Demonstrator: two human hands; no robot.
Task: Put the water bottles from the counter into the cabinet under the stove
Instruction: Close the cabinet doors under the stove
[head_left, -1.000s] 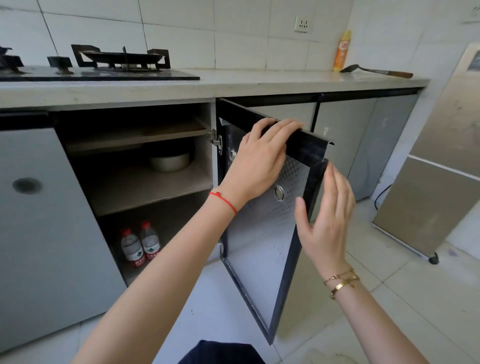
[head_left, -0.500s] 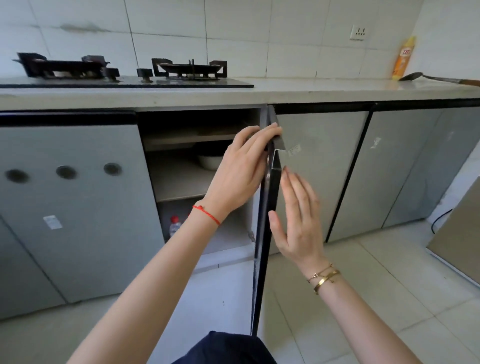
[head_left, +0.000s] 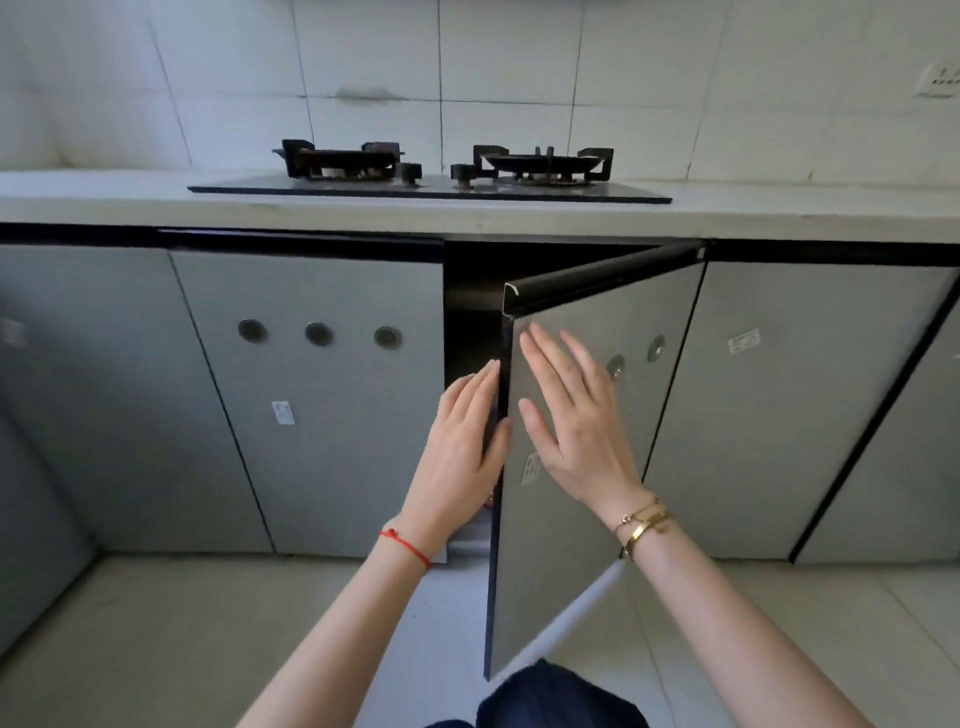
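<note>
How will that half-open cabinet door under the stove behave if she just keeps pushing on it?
The cabinet door looks like a stiff, flat panel, so it should probably swing shut in one piece without bending. The right hand lies flat on its smooth, shiny face and might slide a little. The left hand sits at the free edge beside the dark gap, so fingers could get pinched.

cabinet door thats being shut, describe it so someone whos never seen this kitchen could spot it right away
Find the gas stove on the counter; a row of grey cabinet doors runs below it. The door sits under the stove's right burner, with the right hand flat on its face and the left hand at its free edge. It is the only one swung out ajar, showing a dark gap, while its neighbours sit flush.
</note>
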